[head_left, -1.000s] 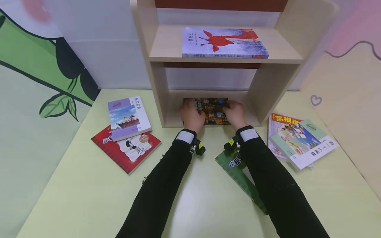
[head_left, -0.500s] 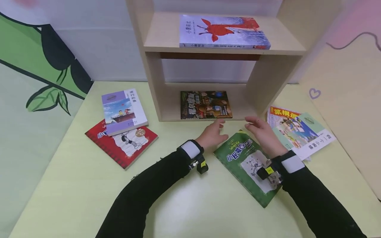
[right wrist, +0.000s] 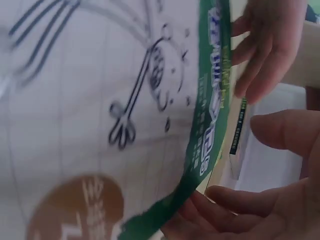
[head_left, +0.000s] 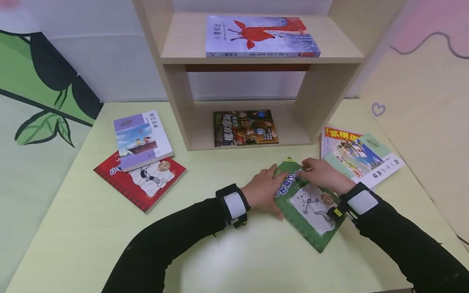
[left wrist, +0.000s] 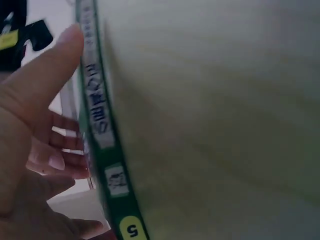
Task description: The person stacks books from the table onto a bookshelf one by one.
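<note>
A green paperback with a stick-figure cover lies slanted on the table between both hands. My left hand rests spread along its left side. The left wrist view shows that thumb straight at the spine, which bears a number 5. My right hand holds the book's upper right side. In the right wrist view its fingers are bent at the book's edge, partly hidden behind the cover, while its thumb is stretched out above them.
A wooden shelf stands behind, with a dark book below and a blue book above. Left lie a purple-white book and a red book. Right, a green-white book overlaps a yellow-red one.
Both hands have left the dark book lying on the lower shelf and come back to the green book. The left hand has reached its spine side, the right its upper right edge. The view has shifted.
</note>
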Demonstrator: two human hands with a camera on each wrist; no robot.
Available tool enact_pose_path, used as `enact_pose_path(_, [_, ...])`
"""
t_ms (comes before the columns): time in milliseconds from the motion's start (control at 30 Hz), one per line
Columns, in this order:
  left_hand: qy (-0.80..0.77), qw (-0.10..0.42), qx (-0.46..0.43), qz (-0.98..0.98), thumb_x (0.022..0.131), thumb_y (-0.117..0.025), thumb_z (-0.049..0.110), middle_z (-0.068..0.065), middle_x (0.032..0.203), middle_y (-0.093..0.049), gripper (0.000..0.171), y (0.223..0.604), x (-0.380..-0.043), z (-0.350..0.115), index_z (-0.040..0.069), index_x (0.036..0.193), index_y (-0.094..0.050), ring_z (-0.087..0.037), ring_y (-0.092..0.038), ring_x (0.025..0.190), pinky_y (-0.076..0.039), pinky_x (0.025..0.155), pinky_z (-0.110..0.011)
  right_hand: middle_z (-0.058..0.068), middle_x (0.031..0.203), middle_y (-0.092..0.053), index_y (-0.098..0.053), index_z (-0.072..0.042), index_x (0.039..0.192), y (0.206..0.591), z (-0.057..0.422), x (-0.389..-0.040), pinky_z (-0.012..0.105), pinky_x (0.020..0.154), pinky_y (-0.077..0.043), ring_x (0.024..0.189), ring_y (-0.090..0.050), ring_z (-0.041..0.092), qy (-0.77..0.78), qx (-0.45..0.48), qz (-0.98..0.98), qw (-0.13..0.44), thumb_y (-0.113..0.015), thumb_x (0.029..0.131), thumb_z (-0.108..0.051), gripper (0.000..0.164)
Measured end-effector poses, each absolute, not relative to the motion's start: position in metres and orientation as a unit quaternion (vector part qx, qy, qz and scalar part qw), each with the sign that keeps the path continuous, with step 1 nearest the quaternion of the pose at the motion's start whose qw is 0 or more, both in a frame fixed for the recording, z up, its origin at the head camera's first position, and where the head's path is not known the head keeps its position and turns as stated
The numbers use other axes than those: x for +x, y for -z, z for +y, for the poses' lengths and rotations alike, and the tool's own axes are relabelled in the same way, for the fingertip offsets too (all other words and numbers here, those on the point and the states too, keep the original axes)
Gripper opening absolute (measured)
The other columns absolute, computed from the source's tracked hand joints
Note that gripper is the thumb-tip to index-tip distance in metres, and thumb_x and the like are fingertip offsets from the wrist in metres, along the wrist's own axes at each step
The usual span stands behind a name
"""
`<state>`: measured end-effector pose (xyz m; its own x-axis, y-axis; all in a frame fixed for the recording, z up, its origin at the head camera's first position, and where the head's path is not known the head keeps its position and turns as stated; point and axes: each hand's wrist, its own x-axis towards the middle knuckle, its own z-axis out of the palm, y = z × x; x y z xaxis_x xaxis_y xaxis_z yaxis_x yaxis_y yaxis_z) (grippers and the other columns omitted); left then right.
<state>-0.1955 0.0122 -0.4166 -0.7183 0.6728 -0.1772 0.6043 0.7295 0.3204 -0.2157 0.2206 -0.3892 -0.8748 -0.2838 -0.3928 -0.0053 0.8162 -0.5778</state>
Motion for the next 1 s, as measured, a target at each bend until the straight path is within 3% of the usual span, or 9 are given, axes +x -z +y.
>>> enact_pose_path(100, [-0.076, 0.126, 0.371, 0.917, 0.051, -0.078, 0.064, -0.021, 0.149, -0.012, 0.120, 0.419, -0.190, 0.012, 0.016, 0.146, -0.023, -0.036, -0.027, 0.130, -0.035, 0.100, -0.045, 0.026, 0.117, -0.055, -0.044, 0.009, 0.127, 0.387, 0.216, -0.217, 0.046, 0.082, -0.047, 0.097, -0.055, 0.033, 0.236, -0.092, 0.942, 0.222, -0.055, 0.090, -0.029, 0.053])
enact_pose_path(267, [-0.062, 0.116, 0.368, 0.920, 0.053, -0.078, 0.063, -0.020, 0.148, -0.017, 0.112, 0.420, -0.189, 0.014, 0.016, 0.144, -0.030, -0.034, -0.031, 0.128, -0.036, 0.098, -0.044, 0.019, 0.103, -0.061, -0.054, 0.008, 0.117, 0.387, 0.213, -0.220, 0.038, 0.071, -0.048, 0.081, -0.056, 0.025, 0.203, -0.107, 0.949, 0.214, -0.058, 0.088, -0.031, 0.049])
enact_pose_path(600, [-0.058, 0.128, 0.335, 0.932, 0.051, -0.079, 0.061, -0.021, 0.146, -0.021, 0.115, 0.415, -0.191, 0.020, 0.017, 0.144, -0.029, -0.035, -0.031, 0.126, -0.036, 0.095, -0.046, 0.022, 0.116, -0.054, -0.050, 0.007, 0.123, 0.388, 0.221, -0.230, 0.041, 0.082, -0.048, 0.093, -0.053, 0.028, 0.292, -0.067, 0.916, 0.268, -0.056, 0.089, -0.030, 0.051])
enact_pose_path(800, [-0.071, 0.127, 0.308, 0.940, 0.044, -0.083, 0.060, -0.017, 0.133, -0.037, 0.127, 0.416, -0.195, 0.019, 0.016, 0.146, -0.022, -0.028, -0.037, 0.111, -0.039, 0.087, -0.039, 0.023, 0.122, -0.051, -0.047, 0.006, 0.126, 0.388, 0.222, -0.232, 0.044, 0.084, -0.047, 0.097, -0.052, 0.030, 0.315, -0.045, 0.904, 0.285, -0.057, 0.089, -0.033, 0.054])
enact_pose_path(1000, [-0.094, 0.116, 0.273, 0.950, 0.037, -0.084, 0.062, -0.016, 0.132, -0.037, 0.138, 0.420, -0.197, 0.014, 0.010, 0.147, -0.019, -0.027, -0.037, 0.108, -0.043, 0.083, -0.040, 0.021, 0.118, -0.052, -0.042, 0.006, 0.130, 0.387, 0.225, -0.233, 0.037, 0.081, -0.048, 0.092, -0.055, 0.026, 0.342, -0.038, 0.888, 0.306, -0.058, 0.089, -0.032, 0.058])
